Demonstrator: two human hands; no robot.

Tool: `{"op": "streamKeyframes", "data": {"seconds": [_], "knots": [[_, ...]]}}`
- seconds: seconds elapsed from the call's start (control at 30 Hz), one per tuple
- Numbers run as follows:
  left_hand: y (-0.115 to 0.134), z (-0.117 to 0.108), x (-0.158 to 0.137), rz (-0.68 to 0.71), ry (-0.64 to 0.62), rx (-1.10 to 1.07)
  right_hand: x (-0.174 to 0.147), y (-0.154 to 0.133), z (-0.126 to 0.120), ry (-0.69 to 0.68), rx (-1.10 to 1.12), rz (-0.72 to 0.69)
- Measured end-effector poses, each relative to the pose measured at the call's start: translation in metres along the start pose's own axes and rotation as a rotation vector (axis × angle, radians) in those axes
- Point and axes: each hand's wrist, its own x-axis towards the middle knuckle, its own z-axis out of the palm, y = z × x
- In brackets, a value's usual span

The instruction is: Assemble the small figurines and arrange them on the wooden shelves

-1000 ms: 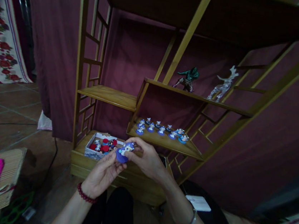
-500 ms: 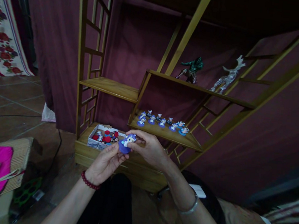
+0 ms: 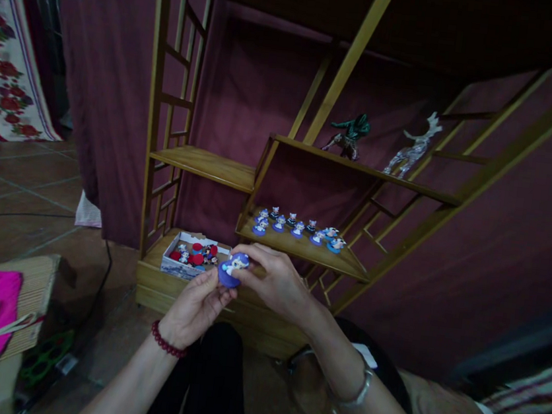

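Note:
Between my two hands is a small purple-and-white figurine [image 3: 235, 267] on a round purple base. My left hand [image 3: 200, 301] grips the base from the lower left, thumb on its near side. From the right, my right hand [image 3: 272, 280] pinches the figurine's upper body. Behind my left hand, a cardboard box [image 3: 166, 262] on the cabinet's lowest ledge holds more small figures and several red round bases. On the low shelf [image 3: 292, 243] beyond my right hand, several figurines stand in rows, some on purple bases, others on blue or dark ones.
A dark green crouching figure [image 3: 351, 134] and a clear deer statue [image 3: 413, 146] stand on the upper right shelf. Another wooden shelf [image 3: 206, 164] lies left of them. A black round seat [image 3: 381, 372] is at the lower right. A mat-topped table [image 3: 36, 299] with a pink cloth is at the left.
Both hands keep hold of the figurine, which has barely moved. The camera view has shifted slightly; nothing was put down or picked up.

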Motion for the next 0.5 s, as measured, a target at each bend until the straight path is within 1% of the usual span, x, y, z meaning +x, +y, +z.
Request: {"op": "streamKeyframes", "data": {"seconds": [0.13,0.3,0.4,0.5], "knots": [[0.002,-0.002,-0.003,-0.009,-0.021,-0.005,-0.002,-0.003,0.003,0.002,-0.027,0.021],[0.009,-0.001,-0.008,-0.020,-0.040,0.017,-0.001,-0.008,0.000,0.002,0.034,0.000],[0.012,0.001,-0.009,-0.023,-0.029,0.011,0.001,-0.009,0.001,0.021,0.095,0.050],[0.014,0.001,-0.010,-0.023,-0.005,-0.005,0.002,-0.004,0.008,0.062,0.204,0.123]]}}
